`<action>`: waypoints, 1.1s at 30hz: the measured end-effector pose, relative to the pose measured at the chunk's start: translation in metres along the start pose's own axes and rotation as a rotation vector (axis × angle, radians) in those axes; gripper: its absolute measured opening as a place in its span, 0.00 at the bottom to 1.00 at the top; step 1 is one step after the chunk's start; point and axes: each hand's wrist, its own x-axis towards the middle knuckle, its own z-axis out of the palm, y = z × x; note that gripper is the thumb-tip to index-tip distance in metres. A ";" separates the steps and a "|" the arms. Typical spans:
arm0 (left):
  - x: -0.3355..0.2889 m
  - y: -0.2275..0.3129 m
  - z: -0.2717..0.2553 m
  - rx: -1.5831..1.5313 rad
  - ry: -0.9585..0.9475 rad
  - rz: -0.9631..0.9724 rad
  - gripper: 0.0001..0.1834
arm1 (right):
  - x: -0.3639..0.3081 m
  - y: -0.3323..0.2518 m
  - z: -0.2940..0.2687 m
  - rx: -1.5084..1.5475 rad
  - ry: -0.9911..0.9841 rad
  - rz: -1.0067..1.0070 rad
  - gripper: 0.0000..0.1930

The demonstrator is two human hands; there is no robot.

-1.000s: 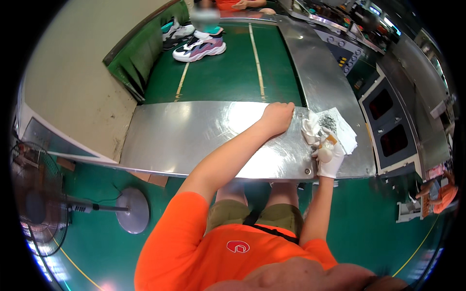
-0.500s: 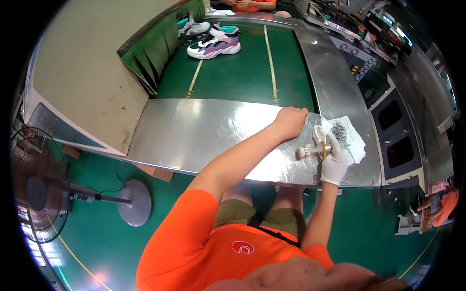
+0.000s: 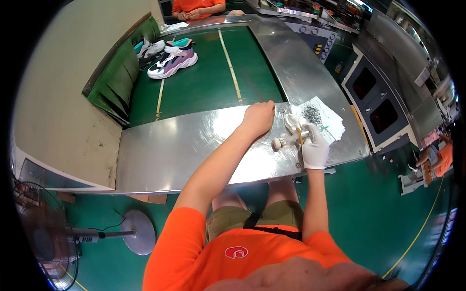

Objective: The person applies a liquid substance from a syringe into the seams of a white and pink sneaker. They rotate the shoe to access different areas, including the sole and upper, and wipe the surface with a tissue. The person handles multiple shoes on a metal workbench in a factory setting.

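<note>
My left hand (image 3: 259, 118), bare, rests on the steel tabletop (image 3: 170, 145) beside the green belt. Its fingers are curled in, and what they hold, if anything, is hidden. My right hand (image 3: 315, 151) wears a white glove and is closed around a thin brown stick-like tool (image 3: 300, 136), whose tip I cannot make out. Beside that tool lies a small clear container with a whitish round end (image 3: 276, 143). A crumpled white cloth (image 3: 292, 120) sits just beyond it. White paper (image 3: 331, 122) with dark speckles and a green mark is partly under my gloved fingers.
On the green belt (image 3: 204, 72) stand a white, purple and black sneaker (image 3: 174, 64) and another shoe (image 3: 151, 49) by the green flap curtain (image 3: 109, 82). Across the belt sits a person in orange (image 3: 199, 7). A fan (image 3: 43, 237) stands at left, a grey cabinet (image 3: 376, 97) at right.
The whole view has turned, so the belt and shoes appear further left. Both hands keep nearly the same places on the table; the right still grips the brown stick-like tool.
</note>
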 end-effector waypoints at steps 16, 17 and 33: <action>0.002 0.006 -0.009 0.061 -0.060 -0.104 0.09 | -0.086 0.014 -0.076 -0.247 0.058 -0.057 0.18; 0.002 0.005 -0.007 0.090 -0.064 -0.090 0.09 | -0.112 0.023 -0.095 -0.331 -0.113 0.051 0.10; -0.207 0.211 0.033 -0.440 -0.974 0.806 0.17 | -0.281 0.009 -0.228 -0.055 -0.916 0.816 0.12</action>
